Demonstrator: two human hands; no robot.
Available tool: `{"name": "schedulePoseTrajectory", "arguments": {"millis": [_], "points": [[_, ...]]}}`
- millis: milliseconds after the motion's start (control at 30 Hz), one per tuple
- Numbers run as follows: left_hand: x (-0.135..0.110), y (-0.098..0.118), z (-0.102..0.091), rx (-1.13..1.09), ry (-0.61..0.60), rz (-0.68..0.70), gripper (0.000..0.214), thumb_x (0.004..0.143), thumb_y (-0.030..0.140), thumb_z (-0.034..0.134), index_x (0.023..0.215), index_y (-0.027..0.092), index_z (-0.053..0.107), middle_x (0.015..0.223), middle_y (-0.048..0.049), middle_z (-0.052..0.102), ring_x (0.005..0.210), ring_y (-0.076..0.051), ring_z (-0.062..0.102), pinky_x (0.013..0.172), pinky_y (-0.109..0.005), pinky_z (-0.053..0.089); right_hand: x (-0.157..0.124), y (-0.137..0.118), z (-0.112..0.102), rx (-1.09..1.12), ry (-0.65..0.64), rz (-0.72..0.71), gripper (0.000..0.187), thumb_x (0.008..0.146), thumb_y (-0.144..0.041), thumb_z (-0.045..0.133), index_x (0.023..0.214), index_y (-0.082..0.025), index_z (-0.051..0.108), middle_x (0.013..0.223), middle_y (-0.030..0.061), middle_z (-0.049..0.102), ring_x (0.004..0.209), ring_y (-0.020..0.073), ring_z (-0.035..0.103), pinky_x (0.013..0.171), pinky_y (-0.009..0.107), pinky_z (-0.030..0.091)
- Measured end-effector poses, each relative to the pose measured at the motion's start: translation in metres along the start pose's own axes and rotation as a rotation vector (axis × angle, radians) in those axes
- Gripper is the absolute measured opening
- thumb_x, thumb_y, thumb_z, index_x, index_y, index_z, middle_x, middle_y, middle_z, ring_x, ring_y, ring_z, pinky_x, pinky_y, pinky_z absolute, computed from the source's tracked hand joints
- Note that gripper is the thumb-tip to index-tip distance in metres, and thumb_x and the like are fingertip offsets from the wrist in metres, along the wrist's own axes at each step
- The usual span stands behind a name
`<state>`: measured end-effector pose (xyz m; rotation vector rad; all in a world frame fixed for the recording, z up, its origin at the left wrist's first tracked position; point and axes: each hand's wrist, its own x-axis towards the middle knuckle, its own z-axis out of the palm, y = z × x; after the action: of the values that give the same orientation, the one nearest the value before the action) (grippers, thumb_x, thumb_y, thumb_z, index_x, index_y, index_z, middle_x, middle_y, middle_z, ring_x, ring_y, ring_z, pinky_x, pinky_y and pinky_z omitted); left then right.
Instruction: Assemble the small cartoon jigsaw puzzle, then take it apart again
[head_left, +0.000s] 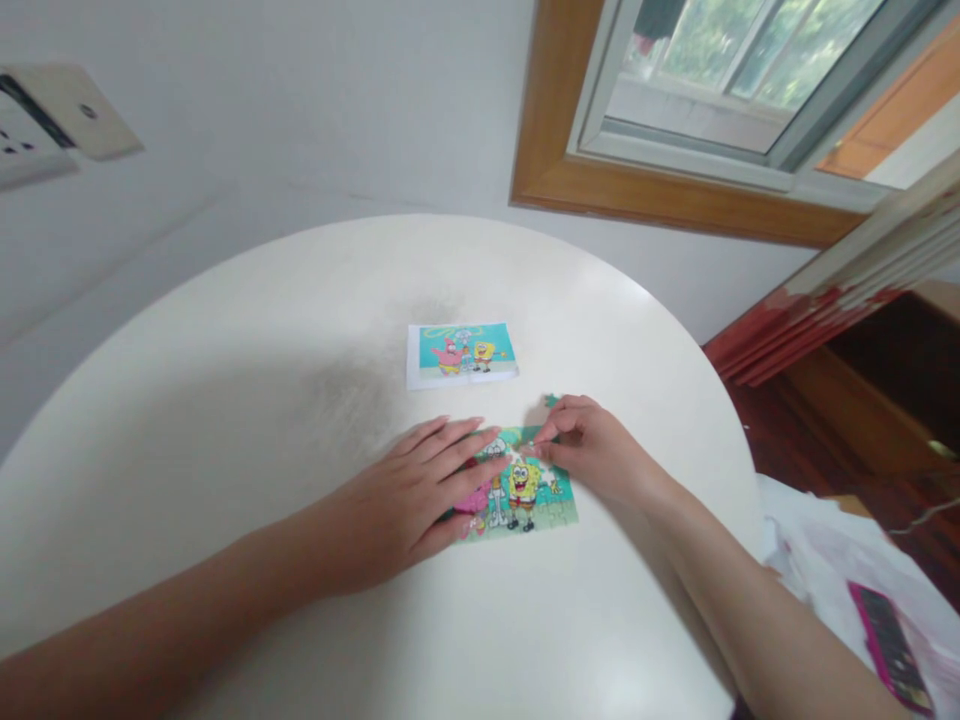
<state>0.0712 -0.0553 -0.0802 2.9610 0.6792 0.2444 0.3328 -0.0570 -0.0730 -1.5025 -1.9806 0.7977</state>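
A cartoon jigsaw puzzle lies flat on the white round table, with white gaps showing in its upper right part. Spread over the puzzle's left side, my left hand is open, palm down, and covers part of the picture. My right hand pinches a small puzzle piece at the upper right of the puzzle; the fingers hide most of it. A loose green puzzle piece rests on the table just beyond the right hand's fingers.
A printed reference picture on white paper lies beyond the puzzle. The table stands against a wall with a socket and a window. Down on the right are white plastic bags and a pink-edged phone-like object.
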Motion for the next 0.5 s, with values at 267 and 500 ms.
{"name": "schedulePoseTrajectory", "arguments": {"millis": [267, 500], "points": [[0.0037, 0.0052, -0.0045, -0.016, 0.027, 0.017, 0.048, 0.094, 0.028, 0.051, 0.14, 0.037, 0.043, 0.151, -0.0043, 0.038, 0.141, -0.029, 0.03, 0.113, -0.052, 0.026, -0.0001, 0.0034, 0.0036, -0.029, 0.032, -0.015, 0.012, 0.078, -0.029, 0.07, 0.072, -0.019, 0.072, 0.077, 0.0017, 0.054, 0.067, 0.0126, 0.049, 0.062, 0.029, 0.04], [0.0026, 0.005, -0.0024, 0.001, 0.002, 0.009, 0.049, 0.094, 0.028, 0.05, 0.141, 0.038, 0.042, 0.151, -0.0055, 0.038, 0.142, -0.031, 0.028, 0.113, -0.054, 0.026, -0.001, 0.005, 0.0062, -0.063, 0.056, -0.027, 0.009, 0.077, -0.028, 0.071, 0.078, -0.019, 0.068, 0.077, 0.001, 0.051, 0.068, 0.0129, 0.048, 0.061, 0.027, 0.039]]}}
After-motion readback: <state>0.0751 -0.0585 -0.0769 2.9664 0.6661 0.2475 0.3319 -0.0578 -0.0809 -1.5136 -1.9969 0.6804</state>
